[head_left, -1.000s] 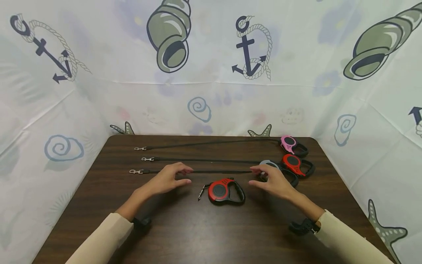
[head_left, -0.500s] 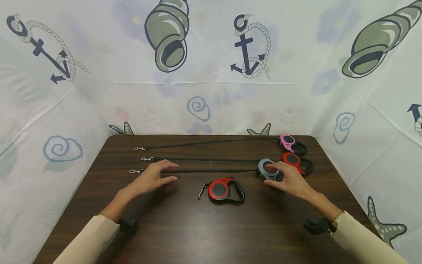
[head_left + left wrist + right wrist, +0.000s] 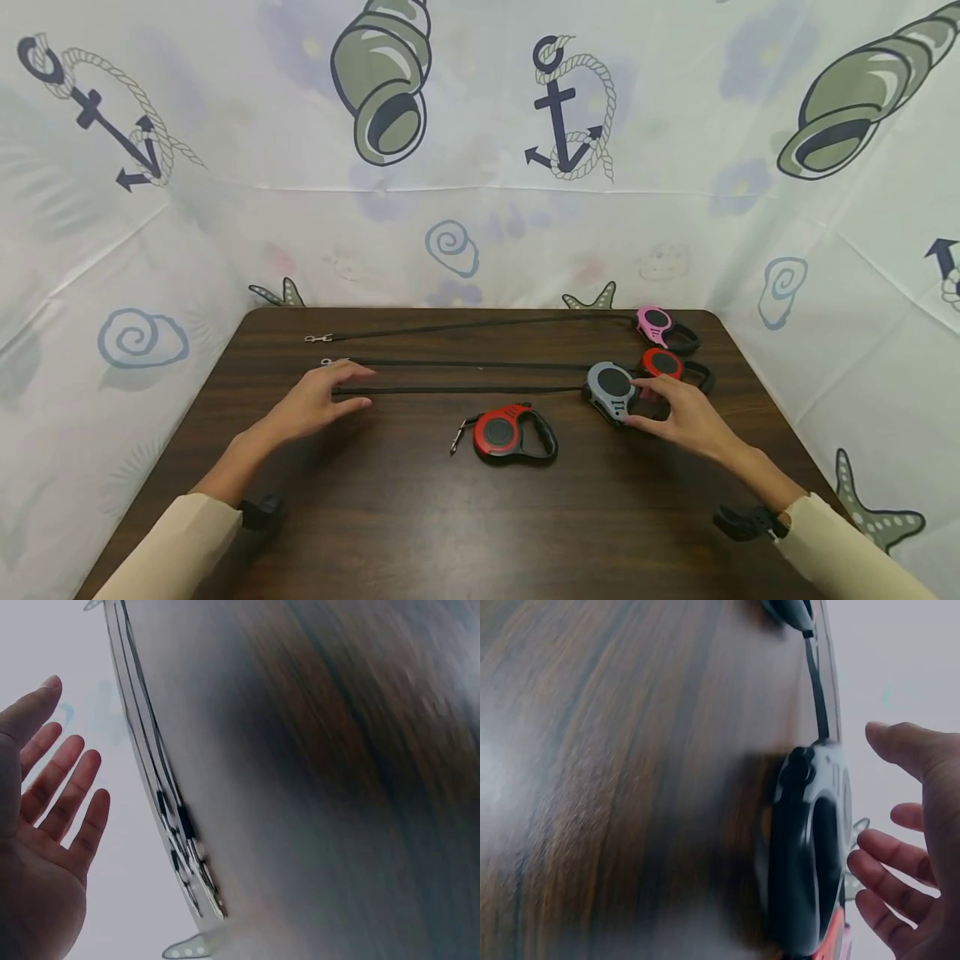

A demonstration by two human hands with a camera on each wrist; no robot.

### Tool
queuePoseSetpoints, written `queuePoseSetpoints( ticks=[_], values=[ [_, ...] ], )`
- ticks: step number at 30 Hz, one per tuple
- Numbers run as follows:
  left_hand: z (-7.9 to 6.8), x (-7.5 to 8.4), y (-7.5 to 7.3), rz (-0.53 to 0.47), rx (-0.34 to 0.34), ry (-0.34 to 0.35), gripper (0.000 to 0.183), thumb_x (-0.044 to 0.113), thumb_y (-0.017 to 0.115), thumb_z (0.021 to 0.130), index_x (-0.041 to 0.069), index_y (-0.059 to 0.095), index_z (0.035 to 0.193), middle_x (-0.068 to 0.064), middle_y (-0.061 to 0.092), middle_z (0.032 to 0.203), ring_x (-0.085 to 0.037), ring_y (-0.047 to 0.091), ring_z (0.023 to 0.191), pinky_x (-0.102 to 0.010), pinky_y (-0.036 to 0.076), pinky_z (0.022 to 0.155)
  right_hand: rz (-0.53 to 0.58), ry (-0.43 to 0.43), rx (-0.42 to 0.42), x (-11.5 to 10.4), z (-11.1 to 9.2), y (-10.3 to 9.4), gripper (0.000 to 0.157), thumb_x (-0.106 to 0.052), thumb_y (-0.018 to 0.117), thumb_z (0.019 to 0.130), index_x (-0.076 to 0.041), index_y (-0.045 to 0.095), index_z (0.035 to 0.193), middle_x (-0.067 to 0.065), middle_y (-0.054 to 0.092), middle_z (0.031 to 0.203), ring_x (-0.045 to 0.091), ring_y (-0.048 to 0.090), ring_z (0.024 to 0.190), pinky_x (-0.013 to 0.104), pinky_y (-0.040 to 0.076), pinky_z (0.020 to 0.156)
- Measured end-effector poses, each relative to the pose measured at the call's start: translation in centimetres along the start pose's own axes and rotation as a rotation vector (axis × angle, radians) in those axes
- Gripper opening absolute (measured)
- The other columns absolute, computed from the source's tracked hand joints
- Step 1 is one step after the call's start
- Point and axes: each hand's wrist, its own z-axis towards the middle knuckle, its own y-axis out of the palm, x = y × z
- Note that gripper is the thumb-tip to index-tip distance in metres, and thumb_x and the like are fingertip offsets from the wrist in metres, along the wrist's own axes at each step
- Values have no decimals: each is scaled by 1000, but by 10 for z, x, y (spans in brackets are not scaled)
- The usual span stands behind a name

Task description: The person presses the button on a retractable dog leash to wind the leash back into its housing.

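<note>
Cloth [image 3: 480, 108], one: printed with shells and anchors, behind and beside the desk. Desk [image 3: 480, 533], one: dark wood grain. Leashes, drawn out, three: pink leash [image 3: 655, 323] at far right; far red leash [image 3: 662, 362] just nearer; grey leash [image 3: 609, 390] nearer again; black cords running left. Hands, two: left hand [image 3: 318, 404], thumb and fingers apart, holding nothing, by the grey cord's left end; right hand [image 3: 681, 417], loosely spread, gripping nothing, at the grey leash's handle, contact uncertain. Near red leash [image 3: 501, 433], one: near mid-desk. Clip [image 3: 459, 436], metal: at its left.
</note>
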Motion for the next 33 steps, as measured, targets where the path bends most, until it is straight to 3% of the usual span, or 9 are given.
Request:
queuePoseSetpoints(
  ticks=[3,11,24,33],
  values=[
    [-4,-5,-4,21,9,-8,48,14,87,89,5,70,133,-11,71,129,-34,69,118,-55,55,97,-5,3,-10,3,-2,1,61,-29,95,78,-1,73,127,8,73,96,23,68,86,41,56,73],
    [-16,-22,-13,71,43,-25,51,9,89,85,2,70,132,-16,71,126,-38,71,113,-58,56,92,12,44,-86,7,-5,10,68,-33,92,83,1,67,135,8,77,98,24,73,90,51,60,82],
    [-25,-42,-19,101,-34,-96,48,11,89,87,0,71,130,-20,69,124,-43,69,113,-60,55,93,53,101,-148,11,-11,23,74,-38,89,86,-2,60,144,6,75,101,21,70,89,51,59,83],
    [-24,-54,-16,124,-39,-109,43,11,86,89,-2,72,127,-22,70,121,-43,69,110,-61,55,92,71,90,-127,15,-12,27,73,-35,89,86,-1,59,144,2,74,98,16,68,86,47,58,80]
  ],
)
